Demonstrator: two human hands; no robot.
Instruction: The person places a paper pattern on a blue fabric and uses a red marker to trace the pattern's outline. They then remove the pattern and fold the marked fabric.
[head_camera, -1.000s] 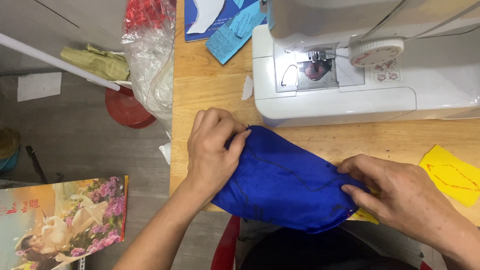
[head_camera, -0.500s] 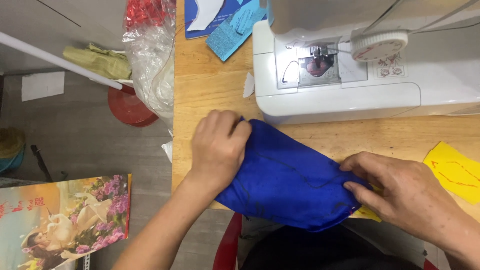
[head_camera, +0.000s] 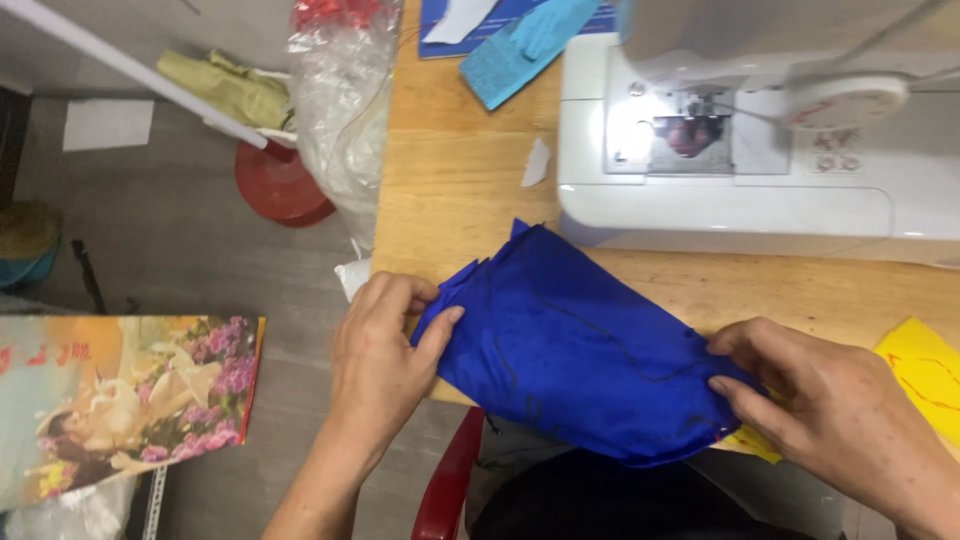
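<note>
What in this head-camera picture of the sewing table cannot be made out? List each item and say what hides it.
- Underside of the blue fabric: it is folded over itself.
- Left hand fingertips: tucked behind the fabric's edge.
- Right hand: its wrist is cut off by the frame edge.
- Sewing machine: its top is cut off by the upper edge; the needle is too small to see.
- Yellow piece: partly hidden by the right hand.

Left hand (head_camera: 380, 345) and right hand (head_camera: 830, 410) pinch opposite ends of blue fabric (head_camera: 580, 350) before a sewing machine (head_camera: 760, 130).
</note>
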